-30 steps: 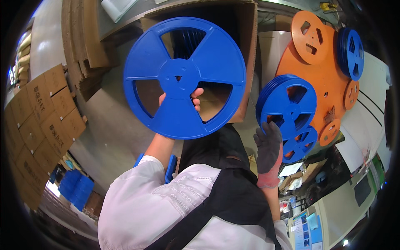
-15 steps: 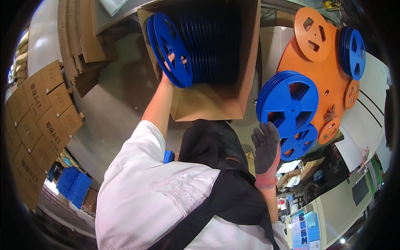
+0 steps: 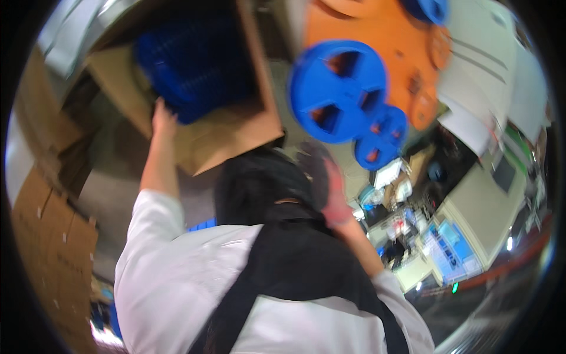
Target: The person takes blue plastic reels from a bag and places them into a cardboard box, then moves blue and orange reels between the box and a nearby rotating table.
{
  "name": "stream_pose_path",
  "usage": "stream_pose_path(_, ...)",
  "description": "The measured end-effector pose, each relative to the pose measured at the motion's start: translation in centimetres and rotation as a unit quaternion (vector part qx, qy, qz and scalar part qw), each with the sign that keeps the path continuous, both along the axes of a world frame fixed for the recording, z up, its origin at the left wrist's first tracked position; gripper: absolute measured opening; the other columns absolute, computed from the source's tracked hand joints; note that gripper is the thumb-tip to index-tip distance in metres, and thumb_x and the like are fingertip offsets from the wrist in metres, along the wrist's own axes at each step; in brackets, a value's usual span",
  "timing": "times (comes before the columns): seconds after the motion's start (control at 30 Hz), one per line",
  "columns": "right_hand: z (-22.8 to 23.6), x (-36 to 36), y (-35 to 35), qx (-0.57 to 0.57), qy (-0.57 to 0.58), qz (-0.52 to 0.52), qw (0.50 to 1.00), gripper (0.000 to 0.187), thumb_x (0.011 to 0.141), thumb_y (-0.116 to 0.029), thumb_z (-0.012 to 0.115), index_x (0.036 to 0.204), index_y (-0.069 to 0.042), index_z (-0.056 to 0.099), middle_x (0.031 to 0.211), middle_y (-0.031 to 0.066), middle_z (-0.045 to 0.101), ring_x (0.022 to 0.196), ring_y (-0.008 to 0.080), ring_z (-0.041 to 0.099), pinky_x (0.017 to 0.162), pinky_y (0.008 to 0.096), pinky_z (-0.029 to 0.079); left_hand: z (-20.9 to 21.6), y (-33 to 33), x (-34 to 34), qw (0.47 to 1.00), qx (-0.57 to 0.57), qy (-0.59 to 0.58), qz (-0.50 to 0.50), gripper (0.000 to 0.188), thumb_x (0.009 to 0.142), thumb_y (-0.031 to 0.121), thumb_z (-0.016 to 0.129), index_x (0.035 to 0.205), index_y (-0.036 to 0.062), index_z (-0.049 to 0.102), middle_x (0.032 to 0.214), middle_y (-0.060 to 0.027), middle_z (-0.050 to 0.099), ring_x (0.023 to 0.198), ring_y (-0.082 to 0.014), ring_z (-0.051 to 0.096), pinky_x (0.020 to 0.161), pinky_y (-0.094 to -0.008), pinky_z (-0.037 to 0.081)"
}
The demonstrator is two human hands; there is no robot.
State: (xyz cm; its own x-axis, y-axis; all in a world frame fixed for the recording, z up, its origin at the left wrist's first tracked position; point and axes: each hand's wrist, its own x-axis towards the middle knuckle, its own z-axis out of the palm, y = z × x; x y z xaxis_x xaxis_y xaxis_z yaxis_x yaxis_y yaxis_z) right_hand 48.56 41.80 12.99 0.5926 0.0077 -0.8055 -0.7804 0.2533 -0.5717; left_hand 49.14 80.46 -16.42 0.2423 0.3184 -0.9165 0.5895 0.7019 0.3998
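Note:
Blue plastic reels (image 3: 203, 71) stand packed in a row inside an open cardboard box (image 3: 221, 138) at the upper left. My bare left hand (image 3: 164, 117) is at the box's near left side, close to the nearest reels. Motion smears its fingers, so their grip does not show. In a grey and pink work glove, my right hand (image 3: 321, 180) hovers in front of my apron, fingers stretched out and holding nothing visible. Beyond it, a stack of large blue reels (image 3: 348, 127) sits on an orange round plate (image 3: 395, 76).
A smaller blue reel (image 3: 380, 138) and orange discs (image 3: 439, 47) are also mounted on the plate. A cluttered worktable (image 3: 395, 236) lies at the right. Stacked cartons (image 3: 50, 236) line the left, and a blue crate (image 3: 202, 225) shows beside my sleeve.
The view has swung right, and blur has grown. My left hand no longer holds the tilted blue reels apart from the row; the reels now sit inside the box. My gloved hand has moved nearer my body.

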Motion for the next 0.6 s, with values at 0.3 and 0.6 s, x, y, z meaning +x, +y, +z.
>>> stream_pose_path(0.3,-7.5,-12.8,-16.5,-0.187,-0.001,0.115,0.976,0.045,0.098,-0.023,0.054,0.137,-0.002,0.048,0.128,0.0113,0.058,0.115,0.0187,0.058,0.097,0.0309,0.045,0.3,-9.8,-11.4,0.964,-0.076,0.11,-0.232,0.067,0.097,0.042,0.052,0.15,0.009,0.029,0.148,-0.0191,0.041,0.133,-0.036,0.043,0.11,-0.0463,0.033)
stream_pose_path(0.6,-9.0,-12.2,-31.2,-0.409,0.159,0.236,0.867,0.096,0.071,-0.029,0.081,0.149,-0.007,0.031,0.144,0.0199,0.043,0.127,0.0312,0.046,0.102,0.0403,0.041,10.4,-19.9,-13.6,0.963,0.021,0.029,-0.269,0.048,0.095,0.033,0.059,0.137,0.0109,0.052,0.116,-0.0059,0.064,0.095,-0.0177,0.059,0.081,-0.0314,0.047)
